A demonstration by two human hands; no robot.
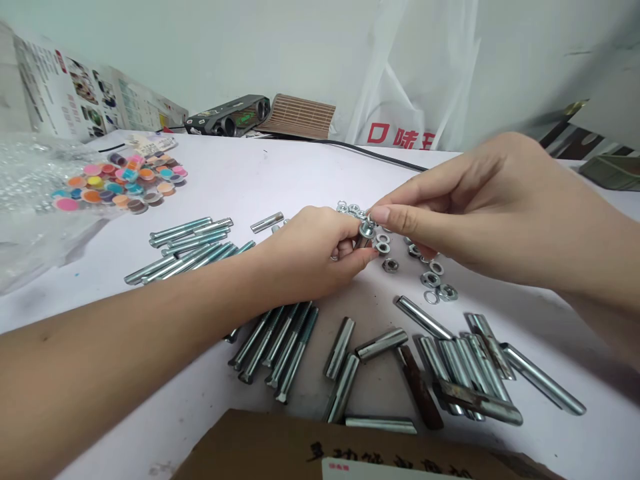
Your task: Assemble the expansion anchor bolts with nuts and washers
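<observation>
My left hand (320, 250) is closed around an expansion bolt (367, 232), whose end with a washer on it points up between thumb and forefinger. From the right, my right hand (465, 207) pinches a small ring washer (371, 219) at the tip of that bolt. Whether the ring is threaded on or just touching, I cannot tell. Loose nuts (391, 265) and flat washers (437, 267) lie scattered under and beside both hands. Long bolts with flared ends (295, 360) are laid out below my left forearm, and more bolts (185, 247) lie beyond it.
Metal sleeves (463, 367), some rusty, lie at the front right. A cardboard box (260, 443) is at the near edge. Bubble wrap (30, 193) and coloured discs (125, 180) are at the left. A black device (230, 115), a brown slatted mat (300, 117) and a cable (375, 155) run along the back.
</observation>
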